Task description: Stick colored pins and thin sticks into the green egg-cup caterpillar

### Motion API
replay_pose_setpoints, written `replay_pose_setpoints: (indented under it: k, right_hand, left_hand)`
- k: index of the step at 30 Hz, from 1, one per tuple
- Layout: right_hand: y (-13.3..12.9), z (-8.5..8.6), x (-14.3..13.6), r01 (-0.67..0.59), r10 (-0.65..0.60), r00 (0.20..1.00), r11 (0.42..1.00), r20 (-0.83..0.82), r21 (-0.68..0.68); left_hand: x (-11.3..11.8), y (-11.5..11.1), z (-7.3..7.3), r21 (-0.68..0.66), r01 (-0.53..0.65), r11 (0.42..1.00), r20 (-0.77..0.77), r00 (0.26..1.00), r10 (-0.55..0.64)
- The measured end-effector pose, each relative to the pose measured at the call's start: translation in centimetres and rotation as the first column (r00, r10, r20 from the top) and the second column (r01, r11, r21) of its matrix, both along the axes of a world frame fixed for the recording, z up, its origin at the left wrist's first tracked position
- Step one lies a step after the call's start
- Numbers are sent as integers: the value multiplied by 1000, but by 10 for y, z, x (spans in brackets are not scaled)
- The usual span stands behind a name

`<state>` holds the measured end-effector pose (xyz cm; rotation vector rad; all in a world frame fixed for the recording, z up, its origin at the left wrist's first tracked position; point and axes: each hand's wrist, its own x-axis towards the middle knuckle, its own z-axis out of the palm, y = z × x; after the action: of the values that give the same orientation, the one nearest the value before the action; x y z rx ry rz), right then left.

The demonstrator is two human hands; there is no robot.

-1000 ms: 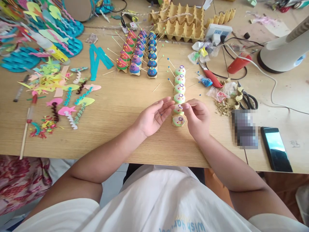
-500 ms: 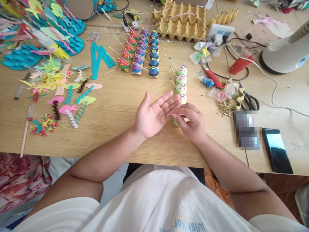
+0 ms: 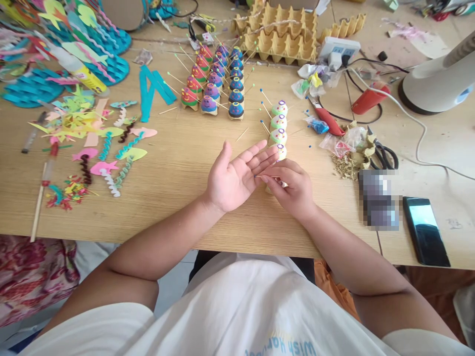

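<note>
My left hand is palm up above the table, fingers stretched out. Between thumb and fingertips my right hand pinches a thin toothpick. A tiny blue ball at the toothpick's tip touches the left palm. Behind the hands runs a row of white and green clay-covered egg-carton cups, with purple rings on top; the hands hide the near ones. Blue-tipped toothpicks stick out of their left sides. Farther back stand rows of red, purple and blue cups with similar sticks.
Paper fish and coils lie at left, beside a glue bottle and blue paper strips. Egg cartons are at the back. At right are a power strip, scissors, small bags and a phone.
My right hand has shifted very slightly, its fingers rolling a little on the toothpick. My left hand stays almost still.
</note>
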<state>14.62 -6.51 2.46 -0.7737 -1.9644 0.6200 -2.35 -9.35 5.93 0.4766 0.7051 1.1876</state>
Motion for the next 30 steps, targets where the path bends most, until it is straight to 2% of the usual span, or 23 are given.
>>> replay_pose_setpoints:
  k: [9, 14, 19, 23, 30]
  right_hand:
    - [-2, 0, 3, 27, -28, 998, 1000, -51, -7]
    - [1, 5, 6, 125, -118, 988, 990, -95, 63]
    - [5, 9, 10, 240, -235, 966, 970, -108, 44]
    - [7, 11, 12, 302, -289, 950, 945, -114, 125]
    - [10, 12, 13, 303, -284, 952, 929, -117, 211]
  left_hand:
    - [-2, 1, -2, 14, -18, 1000, 20, 1000, 18]
    - [0, 0, 1, -19, -12, 1000, -5, 1000, 12]
    - [2, -1, 1, -10, 3, 1000, 23, 1000, -3]
    - [2, -1, -3, 15, 27, 1000, 44, 999, -28]
    - [1, -3, -11, 65, 86, 994, 33, 996, -88]
